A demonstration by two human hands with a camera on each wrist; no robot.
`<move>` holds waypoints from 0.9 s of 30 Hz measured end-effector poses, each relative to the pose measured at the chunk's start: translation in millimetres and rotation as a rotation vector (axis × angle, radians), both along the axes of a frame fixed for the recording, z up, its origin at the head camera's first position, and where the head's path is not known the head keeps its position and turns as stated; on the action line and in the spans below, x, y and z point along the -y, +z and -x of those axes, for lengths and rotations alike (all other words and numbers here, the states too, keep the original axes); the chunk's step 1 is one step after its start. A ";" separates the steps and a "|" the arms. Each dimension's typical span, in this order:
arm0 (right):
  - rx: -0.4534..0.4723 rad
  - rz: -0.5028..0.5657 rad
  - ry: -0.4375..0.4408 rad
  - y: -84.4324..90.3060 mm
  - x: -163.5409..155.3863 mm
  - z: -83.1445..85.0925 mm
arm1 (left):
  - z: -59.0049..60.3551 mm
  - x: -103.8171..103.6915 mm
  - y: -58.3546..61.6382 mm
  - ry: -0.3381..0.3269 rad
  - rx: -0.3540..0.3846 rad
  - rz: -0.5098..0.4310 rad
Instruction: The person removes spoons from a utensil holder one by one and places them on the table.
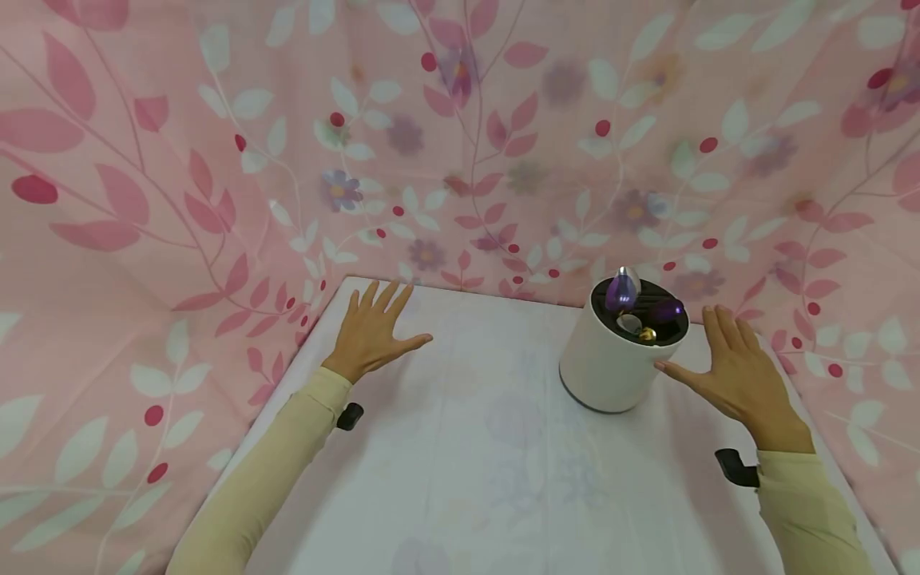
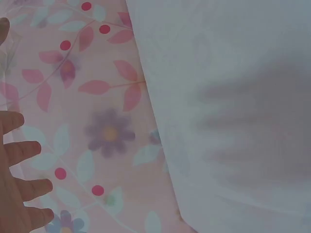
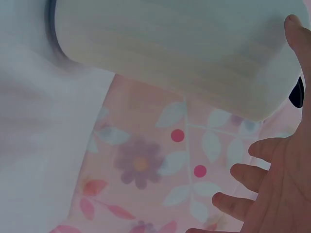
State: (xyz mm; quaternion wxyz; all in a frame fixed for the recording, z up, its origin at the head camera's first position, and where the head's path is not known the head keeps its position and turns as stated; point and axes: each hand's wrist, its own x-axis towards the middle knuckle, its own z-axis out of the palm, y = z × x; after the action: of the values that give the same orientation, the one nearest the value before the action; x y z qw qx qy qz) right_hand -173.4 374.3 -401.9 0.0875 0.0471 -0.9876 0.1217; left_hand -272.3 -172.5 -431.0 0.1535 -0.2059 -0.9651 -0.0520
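Over the far left of the white table, my left hand (image 1: pixel 370 331) hovers with its fingers spread, holding nothing. Its fingertips also show at the edge of the left wrist view. My right hand (image 1: pixel 740 379) is likewise spread beside a white cylindrical container (image 1: pixel 611 359), thumb toward its side; whether they touch cannot be told in the head view. The container has a dark slotted top holding a shiny purple object (image 1: pixel 621 294), a second purple one (image 1: pixel 668 310), a silver rounded piece (image 1: pixel 628 323) and a small gold piece (image 1: pixel 648 334). In the right wrist view the container's side (image 3: pixel 170 53) fills the top.
A white cloth covers the table (image 1: pixel 460 447). Pink floral curtains (image 1: pixel 460 160) rise along its back and both sides. Dark camera mounts sit at the left wrist (image 1: pixel 350 416) and the right wrist (image 1: pixel 736 468).
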 end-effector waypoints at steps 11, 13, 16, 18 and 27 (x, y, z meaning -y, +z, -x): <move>0.006 0.004 -0.003 -2.0 0.1 1.2 | 1.7 0.7 -3.2 -0.042 -0.035 -0.049; 0.031 0.056 0.001 -1.6 -0.4 1.2 | 0.5 -0.5 -4.7 -0.120 -0.100 -0.099; 0.008 0.231 0.019 1.0 -0.4 3.8 | -2.7 -7.2 -3.1 -0.272 -0.214 -0.218; -0.046 0.351 0.041 3.0 0.9 7.1 | -4.0 -15.0 0.2 -0.364 -0.283 -0.304; -0.166 0.591 0.073 -9.9 7.1 20.8 | -11.0 -51.1 7.1 -0.485 -0.263 -0.565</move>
State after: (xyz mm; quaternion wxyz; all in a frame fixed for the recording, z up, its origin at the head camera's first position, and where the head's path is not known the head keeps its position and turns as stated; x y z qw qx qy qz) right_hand -194.2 367.2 -411.8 0.1735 0.0650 -0.8966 0.4022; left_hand -261.3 -121.4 -423.9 0.3096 -0.3824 -0.8084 -0.3233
